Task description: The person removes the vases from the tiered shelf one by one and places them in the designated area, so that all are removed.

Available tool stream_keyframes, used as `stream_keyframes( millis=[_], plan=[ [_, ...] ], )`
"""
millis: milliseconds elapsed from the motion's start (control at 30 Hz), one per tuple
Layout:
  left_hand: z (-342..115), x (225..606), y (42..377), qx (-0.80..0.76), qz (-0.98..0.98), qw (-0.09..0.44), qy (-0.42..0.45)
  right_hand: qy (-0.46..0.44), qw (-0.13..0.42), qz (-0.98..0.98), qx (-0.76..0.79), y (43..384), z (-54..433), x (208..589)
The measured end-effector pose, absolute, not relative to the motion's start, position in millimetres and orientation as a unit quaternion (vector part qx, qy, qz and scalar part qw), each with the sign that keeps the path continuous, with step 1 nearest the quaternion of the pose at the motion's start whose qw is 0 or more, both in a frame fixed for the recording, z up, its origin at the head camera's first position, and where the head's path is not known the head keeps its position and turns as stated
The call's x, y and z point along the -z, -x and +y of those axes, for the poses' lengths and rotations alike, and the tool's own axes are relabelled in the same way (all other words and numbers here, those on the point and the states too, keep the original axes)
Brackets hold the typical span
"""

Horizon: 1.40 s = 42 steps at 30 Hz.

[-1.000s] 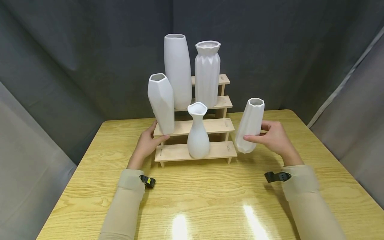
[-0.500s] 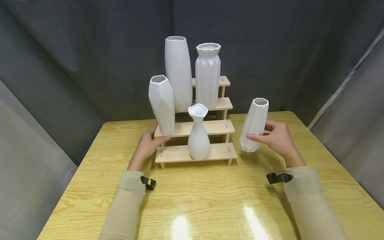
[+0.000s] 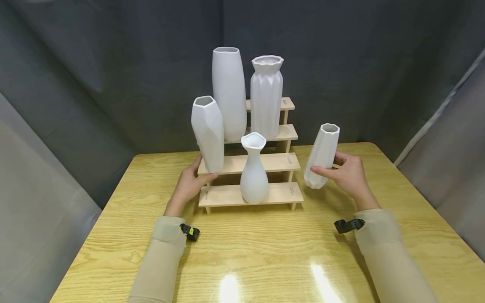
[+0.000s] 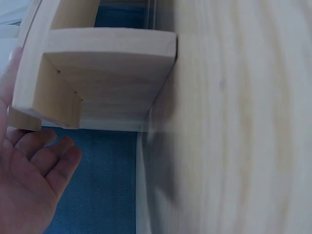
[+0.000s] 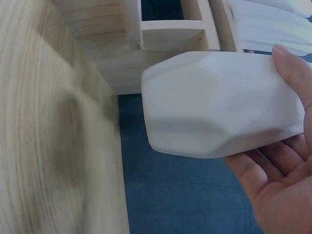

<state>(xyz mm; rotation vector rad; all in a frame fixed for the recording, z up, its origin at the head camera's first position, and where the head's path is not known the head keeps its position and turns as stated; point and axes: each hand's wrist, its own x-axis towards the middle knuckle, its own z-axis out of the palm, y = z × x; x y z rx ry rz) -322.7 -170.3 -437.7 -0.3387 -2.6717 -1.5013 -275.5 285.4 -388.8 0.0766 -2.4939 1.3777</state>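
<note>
Left hand (image 3: 189, 183): thumb and fingers clasp the wooden stand's (image 3: 280, 191) left end, at the 2nd step from near.
Held vase (image 3: 322, 155): right of the stand, above the table (image 3: 265, 252), leaning right; probably ceramic, stiff, slippery, fragile; best gripped around its wider lower body.
Right hand (image 3: 350, 176): partly closed, gripping the vase.
Lettering: none legible.

Right hand (image 5: 287, 190) and held vase (image 5: 204, 102) partly beyond the right wrist view's edge
</note>
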Motion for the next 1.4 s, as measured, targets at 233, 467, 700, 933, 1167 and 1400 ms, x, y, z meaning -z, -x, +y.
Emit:
stream_keyframes(
  millis=[233,467,700,933,1167,1400],
  plan=[
    [-169,438,323,0.491,-0.864,0.032,0.109,-0.01,0.135,-0.862,-0.488,290,284,395],
    [-170,440,324,0.494,-0.863,0.033,0.103,-0.018,0.141,-0.861,-0.489,305,282,400],
    [-171,439,323,0.498,-0.859,0.035,0.111,-0.017,0.152,-0.849,-0.506,319,281,410],
    [-171,439,322,0.498,-0.86,0.034,0.109,-0.006,0.166,-0.852,-0.496,336,282,419],
    [-171,438,323,0.502,-0.857,0.035,0.106,0.003,0.166,-0.838,-0.52,351,276,421],
    [-171,440,323,0.503,-0.857,0.038,0.107,0.027,0.177,-0.829,-0.53,367,272,424]
  ],
)
